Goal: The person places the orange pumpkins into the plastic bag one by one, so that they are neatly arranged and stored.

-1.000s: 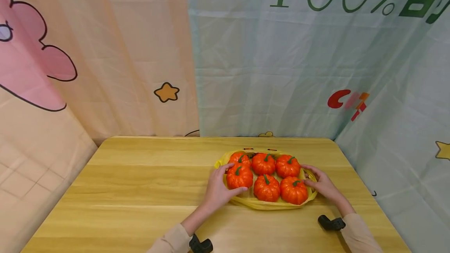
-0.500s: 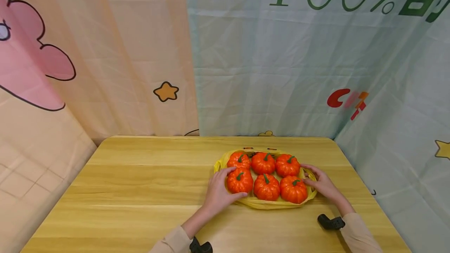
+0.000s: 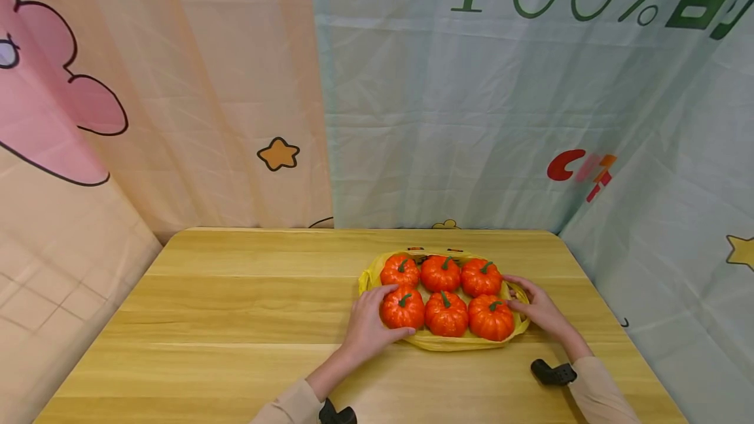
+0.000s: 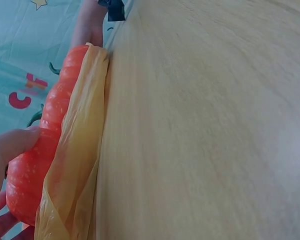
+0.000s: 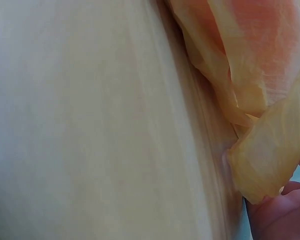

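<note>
In the head view, several shiny orange-red pumpkins with green stems sit in two rows in a yellow plastic bag (image 3: pixel 448 345) with its sides folded down. My left hand (image 3: pixel 368 320) grips the front-left pumpkin (image 3: pixel 403 309), fingers over its far left side and thumb at its near side. The left wrist view shows this pumpkin (image 4: pixel 27 182) between thumb and fingers, beside the bag's wall (image 4: pixel 77 165). At the bag's right end, my right hand (image 3: pixel 540 306) holds the yellow edge near the front-right pumpkin (image 3: pixel 491 319). A loose fold of bag (image 5: pixel 270 155) partly covers its fingers in the right wrist view.
The bag stands on a wooden table (image 3: pixel 247 319), right of the middle and towards the back edge. Printed curtains (image 3: pixel 442 116) hang behind and beside the table. A black wrist device (image 3: pixel 552 373) is worn on the right forearm.
The front-left pumpkin has come down and slightly towards me with my left hand, off its overlap with the pumpkin behind, in line with the front row. My right hand stays nearly still.
</note>
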### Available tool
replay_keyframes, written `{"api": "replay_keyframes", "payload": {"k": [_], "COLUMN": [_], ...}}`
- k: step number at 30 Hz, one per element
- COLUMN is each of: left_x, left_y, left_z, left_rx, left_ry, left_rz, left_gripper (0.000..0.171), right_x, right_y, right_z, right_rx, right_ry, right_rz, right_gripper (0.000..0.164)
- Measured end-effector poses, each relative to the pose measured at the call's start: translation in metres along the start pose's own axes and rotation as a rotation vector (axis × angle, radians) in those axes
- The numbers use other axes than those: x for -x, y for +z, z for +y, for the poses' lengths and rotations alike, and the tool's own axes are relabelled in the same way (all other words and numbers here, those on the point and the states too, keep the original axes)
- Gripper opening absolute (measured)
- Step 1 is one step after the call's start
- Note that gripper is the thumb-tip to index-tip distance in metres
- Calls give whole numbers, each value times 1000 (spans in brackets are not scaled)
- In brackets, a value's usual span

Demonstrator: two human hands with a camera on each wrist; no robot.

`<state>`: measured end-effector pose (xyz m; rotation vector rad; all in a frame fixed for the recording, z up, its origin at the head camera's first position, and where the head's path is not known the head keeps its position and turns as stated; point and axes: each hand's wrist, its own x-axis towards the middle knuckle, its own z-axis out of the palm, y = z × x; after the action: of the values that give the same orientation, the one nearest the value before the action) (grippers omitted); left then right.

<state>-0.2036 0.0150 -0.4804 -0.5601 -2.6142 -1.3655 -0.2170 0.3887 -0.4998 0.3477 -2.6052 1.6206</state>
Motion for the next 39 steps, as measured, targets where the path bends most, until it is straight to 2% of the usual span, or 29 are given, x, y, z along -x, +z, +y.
{"api": "replay_keyframes", "payload": {"k": [16,27,39], "left_x": [-1,0,-1], "left_y": [-2,1,2], "left_z": [-2,1,3], "left_rx": [-29,-121,-203], "left_ry": [-1,-13,-4], "left_rz": [-7,10,-10], "left_gripper": [74,74,75], "right_x": [-1,-1,-2], "right_y": [1,2,2], "right_z": [-2,-1,-1], "right_rx": [1,-8,2], "right_ry": [-9,-33,-31], "right_rz": [-1,-5,-6], "right_gripper": [52,51,51]}}
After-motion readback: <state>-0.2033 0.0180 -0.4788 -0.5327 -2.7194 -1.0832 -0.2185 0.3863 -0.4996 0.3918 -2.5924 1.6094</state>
